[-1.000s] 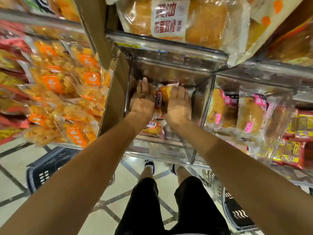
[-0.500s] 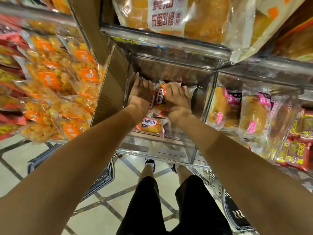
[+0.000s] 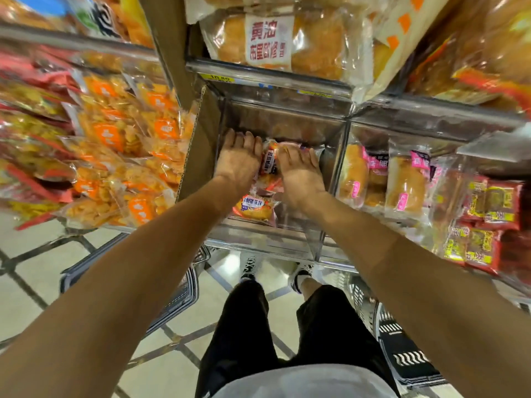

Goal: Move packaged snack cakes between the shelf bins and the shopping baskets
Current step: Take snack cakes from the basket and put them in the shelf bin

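Head view: left hand (image 3: 240, 160) and right hand (image 3: 300, 175) inside clear bin (image 3: 258, 239), pressing snack cakes (image 3: 270, 163) between; fingertips hidden, grip indeterminate.

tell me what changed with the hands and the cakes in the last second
Both hands, left and right, pushed deeper into the clear bin, pressing the snack cake between them toward the back. The grip looks unchanged. The cake at the front stayed put, as did the baskets on the floor.
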